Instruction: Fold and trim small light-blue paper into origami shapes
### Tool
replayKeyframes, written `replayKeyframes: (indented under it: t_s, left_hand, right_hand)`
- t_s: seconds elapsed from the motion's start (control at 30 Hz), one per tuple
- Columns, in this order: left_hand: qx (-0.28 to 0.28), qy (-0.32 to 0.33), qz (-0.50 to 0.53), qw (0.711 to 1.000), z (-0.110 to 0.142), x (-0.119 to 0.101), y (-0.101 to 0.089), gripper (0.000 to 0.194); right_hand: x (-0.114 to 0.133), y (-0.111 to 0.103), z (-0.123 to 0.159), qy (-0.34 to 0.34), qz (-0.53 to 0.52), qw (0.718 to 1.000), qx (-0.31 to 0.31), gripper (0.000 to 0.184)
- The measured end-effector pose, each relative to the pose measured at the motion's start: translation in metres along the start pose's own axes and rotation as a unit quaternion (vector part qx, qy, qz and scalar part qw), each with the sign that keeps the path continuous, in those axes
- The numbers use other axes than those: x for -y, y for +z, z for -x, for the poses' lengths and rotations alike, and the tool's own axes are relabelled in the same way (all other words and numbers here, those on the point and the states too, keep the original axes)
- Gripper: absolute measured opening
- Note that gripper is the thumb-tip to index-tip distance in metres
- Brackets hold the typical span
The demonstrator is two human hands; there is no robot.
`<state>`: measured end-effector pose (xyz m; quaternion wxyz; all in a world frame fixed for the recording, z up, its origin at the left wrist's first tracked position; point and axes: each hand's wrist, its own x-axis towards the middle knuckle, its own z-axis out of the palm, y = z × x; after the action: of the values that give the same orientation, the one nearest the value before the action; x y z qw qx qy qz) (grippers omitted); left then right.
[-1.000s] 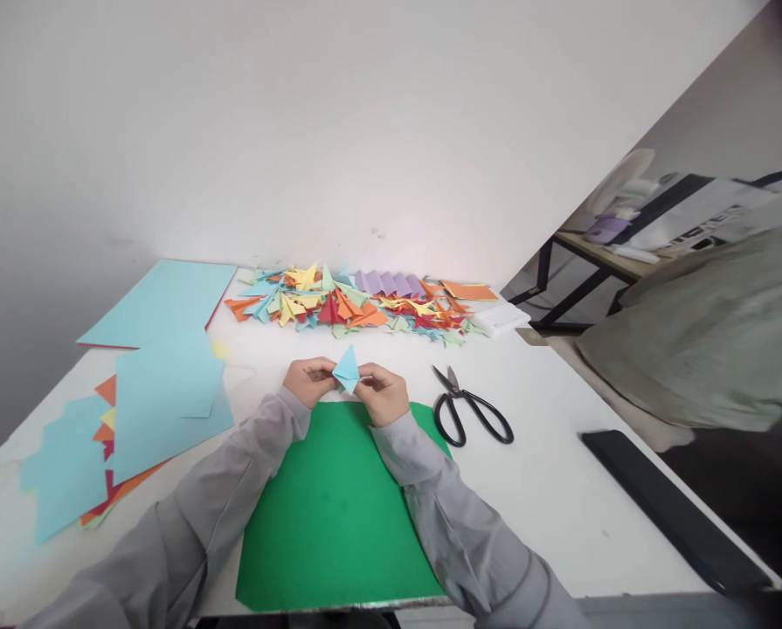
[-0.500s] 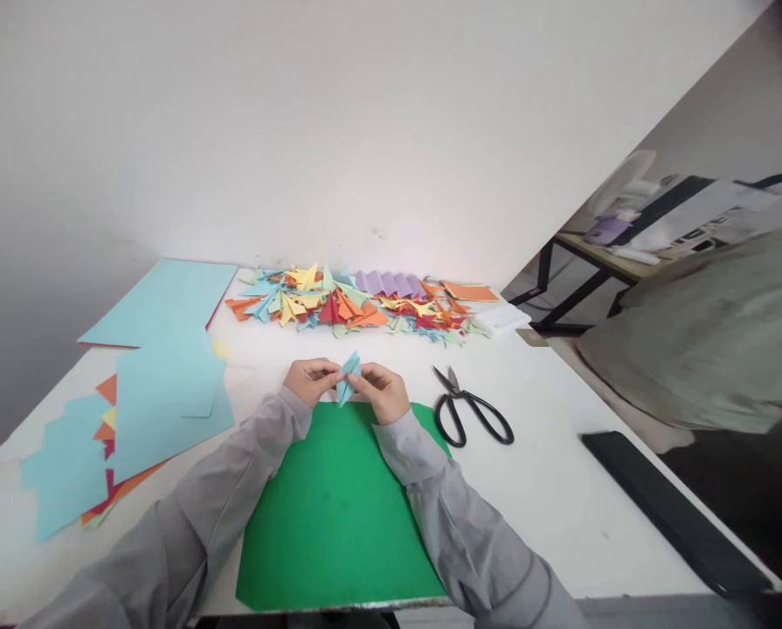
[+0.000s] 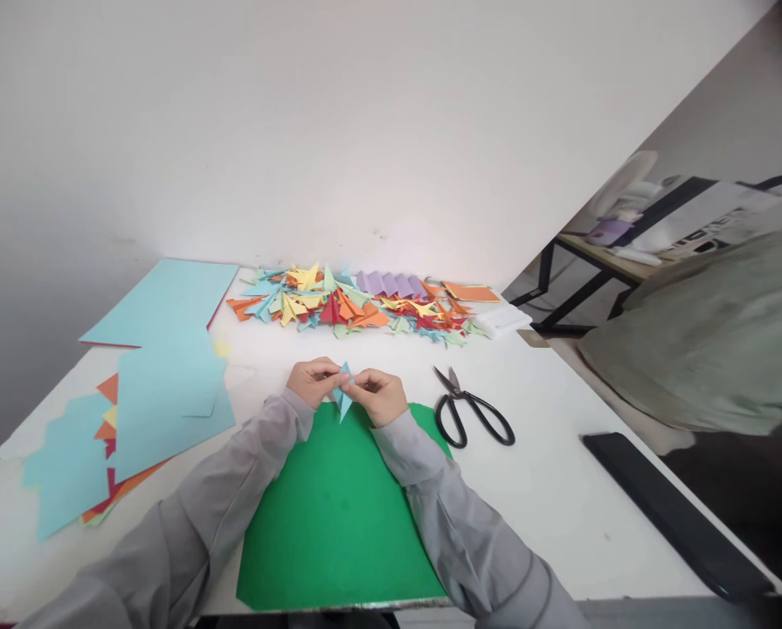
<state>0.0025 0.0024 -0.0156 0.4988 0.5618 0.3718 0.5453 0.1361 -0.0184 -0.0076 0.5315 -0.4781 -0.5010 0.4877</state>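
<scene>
one small piece of folded light-blue paper is held up between two hands, by the far edge of a green mat. the left hand pinches it between thumb and fingers from one side; the right hand pinches it from the other, the thumbs close together near its middle. pointed ends show above and below the fingertips. grey sleeves cover both arms. the green mat lies on a white worktop. at the mat's far right corner, black-handled scissors lie with blades parted. beyond the hands, many small folded paper shapes in mixed colours are heaped along the wall, beside pleated purple paper. large light-blue sheets overlap on the left. a long black object lies near the worktop's right edge, beside a person in a grey-green garment.
</scene>
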Motion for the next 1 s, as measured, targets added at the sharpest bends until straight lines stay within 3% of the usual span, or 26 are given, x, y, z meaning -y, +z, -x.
replayKeyframes:
  t_s: [0.27, 0.47, 0.63, 1.0]
  left_hand:
    - [0.005, -0.024, 0.006, 1.0, -0.001, 0.001, 0.0, 0.017]
    - [-0.011, -0.106, 0.036, 0.994, 0.0, 0.003, 0.001, 0.027]
    - [0.037, -0.18, 0.072, 0.98, -0.003, 0.011, -0.002, 0.043]
    - [0.048, -0.147, 0.048, 0.987, 0.0, 0.009, -0.001, 0.04]
  right_hand:
    - [-0.003, -0.002, -0.002, 0.026, -0.01, 1.0, 0.007, 0.02]
    - [-0.003, -0.002, -0.002, 0.036, -0.028, 0.999, -0.018, 0.025]
    - [-0.004, -0.005, -0.004, 0.058, -0.059, 0.997, -0.011, 0.027]
    - [-0.005, -0.008, -0.005, 0.101, -0.091, 0.99, -0.041, 0.028]
